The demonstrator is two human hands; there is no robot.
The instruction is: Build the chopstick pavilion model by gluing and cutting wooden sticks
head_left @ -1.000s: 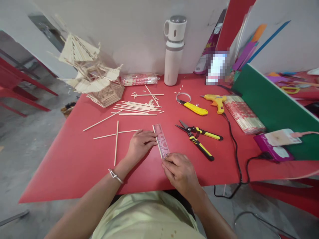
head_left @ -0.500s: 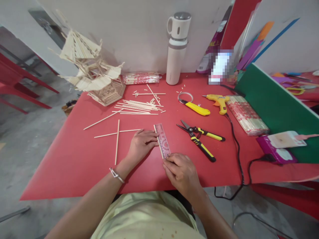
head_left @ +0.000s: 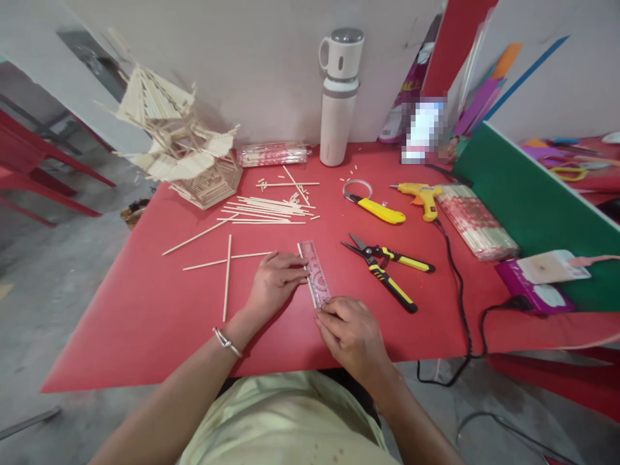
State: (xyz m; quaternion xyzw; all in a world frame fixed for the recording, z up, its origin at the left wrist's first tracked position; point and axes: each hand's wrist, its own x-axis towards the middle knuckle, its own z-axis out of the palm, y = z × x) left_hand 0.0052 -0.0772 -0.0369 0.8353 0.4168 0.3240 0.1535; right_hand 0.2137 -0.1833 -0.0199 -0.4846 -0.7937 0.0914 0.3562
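A clear, pinkish plastic ruler [head_left: 318, 279] lies slanted on the red table, with a thin wooden stick [head_left: 301, 250] along its left edge. The fingers of my left hand [head_left: 278, 279] are closed together, their tips pressing on the stick and the ruler's left edge. My right hand [head_left: 351, 329] pinches the near end of the ruler and the stick together; its fingertips hide the ends. Left of my left hand, two loose sticks [head_left: 227, 278] cross each other. Yellow-and-black cutting pliers [head_left: 382, 265] lie with open jaws to the right of the ruler.
Behind are a pile of sticks [head_left: 266, 210], a stick-built pagoda model [head_left: 188, 155], a white bottle [head_left: 336, 123] and a stick pack [head_left: 274, 154]. To the right lie a yellow utility knife [head_left: 382, 210], a corded glue gun [head_left: 423, 197], another stick pack [head_left: 477, 223] and a green board [head_left: 537, 213].
The camera view has shifted slightly. Both hands, the ruler and the stick stay nearly in place.
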